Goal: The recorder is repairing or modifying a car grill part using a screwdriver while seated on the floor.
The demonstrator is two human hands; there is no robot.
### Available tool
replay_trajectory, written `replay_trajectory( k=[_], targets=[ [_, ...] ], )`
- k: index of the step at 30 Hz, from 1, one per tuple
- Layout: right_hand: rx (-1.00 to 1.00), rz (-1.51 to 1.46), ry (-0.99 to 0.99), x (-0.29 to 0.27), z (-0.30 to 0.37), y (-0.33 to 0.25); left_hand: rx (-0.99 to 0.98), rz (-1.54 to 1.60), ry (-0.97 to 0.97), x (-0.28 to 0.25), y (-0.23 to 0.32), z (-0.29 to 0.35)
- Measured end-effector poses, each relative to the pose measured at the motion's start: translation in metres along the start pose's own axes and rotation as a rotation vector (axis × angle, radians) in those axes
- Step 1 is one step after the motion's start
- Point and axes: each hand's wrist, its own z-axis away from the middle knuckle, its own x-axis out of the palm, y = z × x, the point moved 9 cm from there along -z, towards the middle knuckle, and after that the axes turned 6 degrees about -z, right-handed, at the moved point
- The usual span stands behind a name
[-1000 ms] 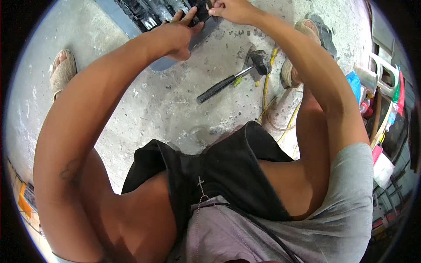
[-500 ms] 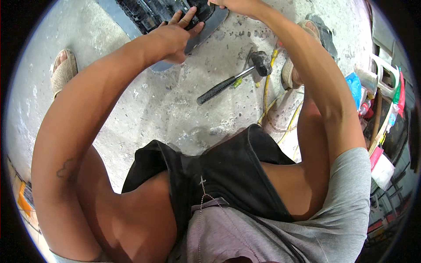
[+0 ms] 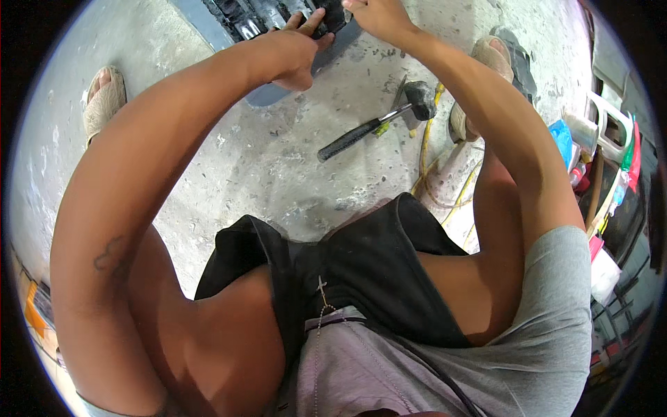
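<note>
Our left hand [image 3: 295, 57] has its fingers spread and lies on the black part [image 3: 262, 15], bracing it rather than gripping it. Our right hand [image 3: 382, 18] is curled at the part's right-hand end, thumb and forefinger drawn close; we cannot tell whether anything is caught between them, since the upper edge cuts off the view. The part sits right under the left fingertips, ridged on top and partly out of sight, with the grey sheet [image 3: 267, 96] beneath it showing to the left of the grip and just under the left wrist. To work this edge well, we judge that the left hand should press straight down, close to where the right one works but out of its path, so the part cannot rock or slide on the sheet. We would use short, light movements from the right fingers, and lean in enough to see the tips. Nearer our body than the grip, and to the right, the hammer [image 3: 365, 133] lies on the floor, touched by neither hand. Past its head runs the yellow cord [image 3: 426, 144], which we should hold our foot clear of; well out to the right stands the white chair [image 3: 615, 142].
</note>
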Motion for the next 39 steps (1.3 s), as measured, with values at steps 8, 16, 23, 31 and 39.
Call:
replay_trajectory(
  k=[8,16,23,31,39],
  targets=[
    [0.369,-0.079,-0.206,0.003,0.013,0.054,-0.009,-0.073,0.038,0.000,-0.004,-0.001],
    [0.154,-0.008,-0.354,-0.082,0.076,0.003,0.200,0.003,0.169,-0.017,-0.008,0.013],
    [-0.062,-0.289,-0.386,-0.099,0.170,-0.051,-0.245,0.322,0.099,-0.102,-0.124,0.160],
    [-0.048,0.147,-0.103,-0.173,0.190,-0.073,-0.550,0.613,0.753,-0.112,-0.240,0.390],
    [0.112,-0.441,-0.251,-0.158,0.249,-0.134,-0.288,0.565,0.615,0.089,-0.236,0.321]
  ],
)
